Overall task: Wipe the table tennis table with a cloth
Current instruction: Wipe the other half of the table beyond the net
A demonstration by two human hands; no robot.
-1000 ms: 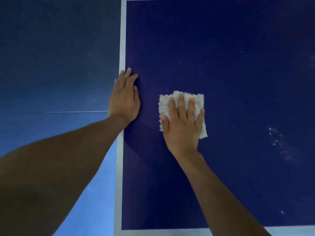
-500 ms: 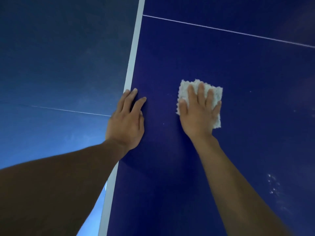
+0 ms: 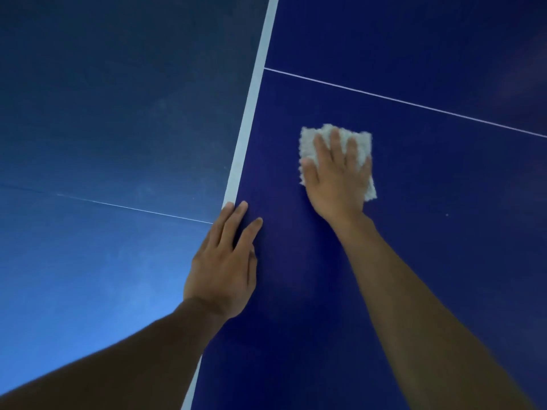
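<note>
The dark blue table tennis table [image 3: 429,247] fills the right side of the head view, with a white edge stripe [image 3: 251,102] running up its left side. A white fluffy cloth [image 3: 362,143] lies flat on the table. My right hand [image 3: 336,179] presses on the cloth with straight, spread fingers and covers most of it. My left hand [image 3: 225,261] rests flat at the table's left edge, fingers straight over the stripe.
A thin white centre line [image 3: 414,103] crosses the table beyond the cloth. Left of the table lies a blue floor [image 3: 103,143] with a thin pale line [image 3: 133,208]. A tiny white speck [image 3: 447,215] sits right of my right wrist.
My right hand has pushed the cloth forward, toward the thin white line. The view has shifted forward and turned, and my left hand stays at the table's left edge.
</note>
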